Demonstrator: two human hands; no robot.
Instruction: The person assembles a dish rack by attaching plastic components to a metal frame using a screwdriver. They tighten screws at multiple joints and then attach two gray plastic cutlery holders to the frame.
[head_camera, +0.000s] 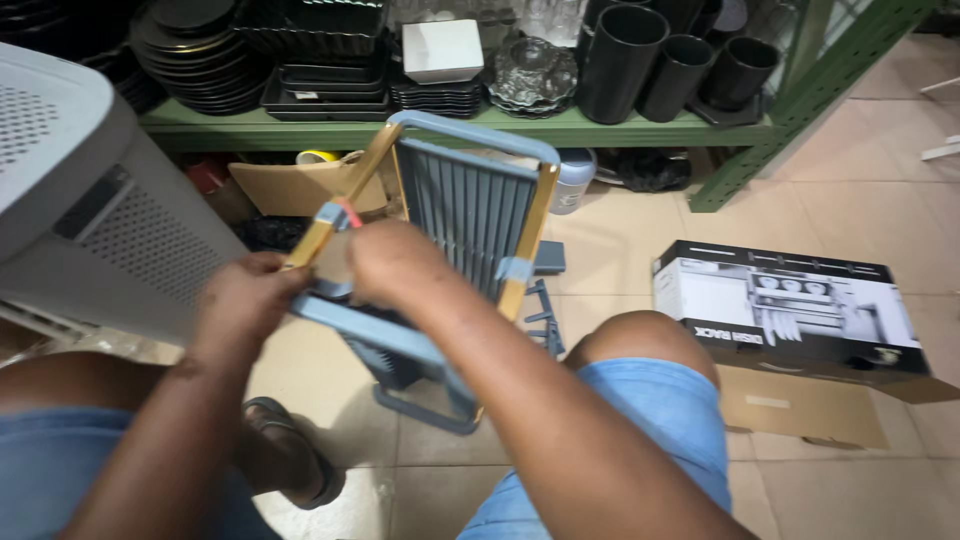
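Both your hands are closed on the rack frame: left hand (240, 300) on the gold tube, right hand (395, 265) at the blue corner joint. Rack frame (470, 215) sits over your knees, above the floor. Looks light, stiff, joints probably loose; hold near corners. Shelf (460, 128) far: stacked dark plates, black cups.

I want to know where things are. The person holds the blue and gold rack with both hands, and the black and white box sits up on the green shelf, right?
Not quite. The head view shows the black and white box lying on the tiled floor, not on the green shelf. The rest holds: the left hand and right hand both grip the blue and gold rack.
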